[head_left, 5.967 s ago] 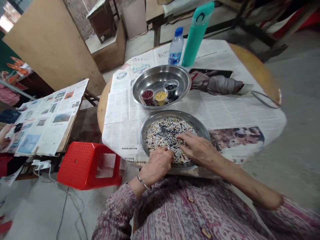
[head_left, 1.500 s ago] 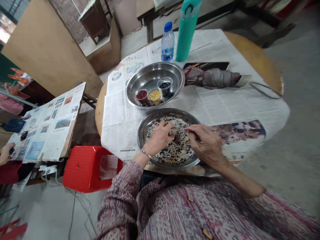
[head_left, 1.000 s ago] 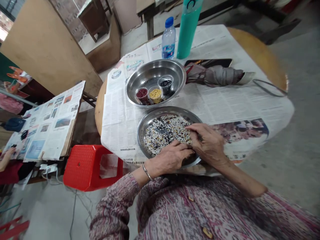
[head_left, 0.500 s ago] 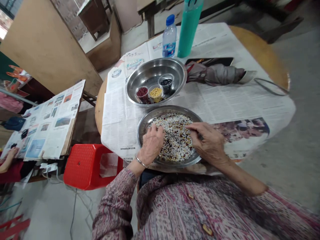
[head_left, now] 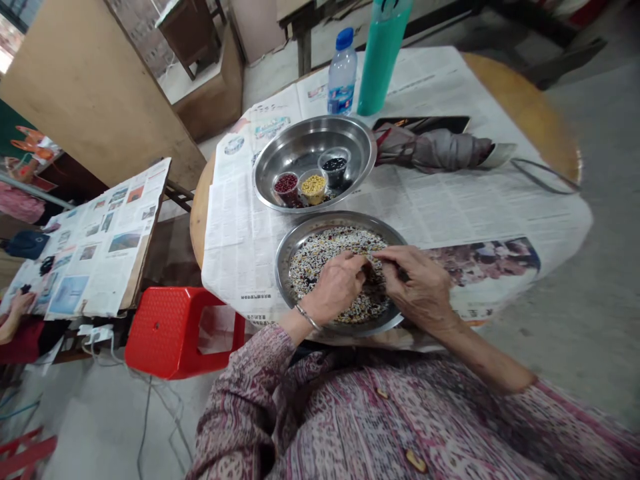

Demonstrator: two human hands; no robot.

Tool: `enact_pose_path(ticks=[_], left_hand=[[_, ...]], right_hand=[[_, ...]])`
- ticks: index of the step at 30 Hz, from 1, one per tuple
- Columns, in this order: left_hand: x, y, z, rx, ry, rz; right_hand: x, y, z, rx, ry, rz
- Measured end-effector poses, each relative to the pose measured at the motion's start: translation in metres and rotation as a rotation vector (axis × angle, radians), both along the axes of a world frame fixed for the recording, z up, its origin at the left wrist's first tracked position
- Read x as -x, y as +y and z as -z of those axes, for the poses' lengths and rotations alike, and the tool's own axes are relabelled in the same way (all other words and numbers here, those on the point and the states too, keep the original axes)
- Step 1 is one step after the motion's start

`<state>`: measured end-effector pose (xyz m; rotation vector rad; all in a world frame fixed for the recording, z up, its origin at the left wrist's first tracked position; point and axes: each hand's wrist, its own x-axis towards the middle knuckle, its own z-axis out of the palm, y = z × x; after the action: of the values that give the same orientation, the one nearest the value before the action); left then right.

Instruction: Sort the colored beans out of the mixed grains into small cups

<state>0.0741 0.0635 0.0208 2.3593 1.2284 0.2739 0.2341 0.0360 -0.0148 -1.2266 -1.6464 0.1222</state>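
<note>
A steel basin [head_left: 286, 267] close to my body holds mixed grains and beans [head_left: 320, 257], white, yellow, dark red and black. My left hand [head_left: 337, 283], a bracelet at its wrist, is over the middle of the basin with its fingers closed near the right fingertips. My right hand [head_left: 420, 283] is over the basin's right side, thumb and forefinger pinched. What either pinch holds is too small to make out. Behind it, a second steel basin [head_left: 280, 143] contains clear cups of red beans [head_left: 287, 185], yellow beans [head_left: 313, 187] and black beans [head_left: 335, 167].
Newspaper [head_left: 235, 220] covers the round table. Toward the back stand a water bottle [head_left: 343, 73] and a teal bottle [head_left: 383, 60]. A folded umbrella [head_left: 440, 148] and a dark phone [head_left: 425, 123] lie at right. A red stool [head_left: 160, 327] is at left, near another person's hand [head_left: 23, 301].
My left hand has moved right across the basin, from its left side to my right fingertips. My right hand stays in nearly the same place, still pinched.
</note>
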Motion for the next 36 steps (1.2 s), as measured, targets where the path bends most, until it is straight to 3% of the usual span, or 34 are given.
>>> enact_pose_path(ticks=[5,10,15,19,26,31,36], left_hand=[[-0.003,0.025,-0.009,-0.099,-0.051,-0.022],[0.007,0.033,-0.022,-0.188,0.106,-0.064],[0.008,0.032,-0.017,-0.17,0.185,0.059],[0.015,0.018,-0.018,-0.153,0.237,0.09],[0.063,-0.028,-0.027,-0.251,0.175,-0.097],[0.089,-0.047,-0.011,-0.305,0.063,-0.082],[0.093,-0.056,0.009,-0.381,-0.226,-0.188]], right_hand=[[0.0,-0.001,-0.002,0.054,0.024,0.01],[0.001,-0.001,-0.004,0.037,0.018,0.006],[0.002,0.0,-0.006,0.045,0.018,0.027],[0.0,0.0,-0.008,0.06,-0.001,0.007],[-0.003,0.003,-0.004,0.065,-0.206,-0.066],[-0.007,0.002,-0.005,0.064,-0.449,-0.111],[-0.002,-0.021,-0.008,0.143,-0.517,-0.298]])
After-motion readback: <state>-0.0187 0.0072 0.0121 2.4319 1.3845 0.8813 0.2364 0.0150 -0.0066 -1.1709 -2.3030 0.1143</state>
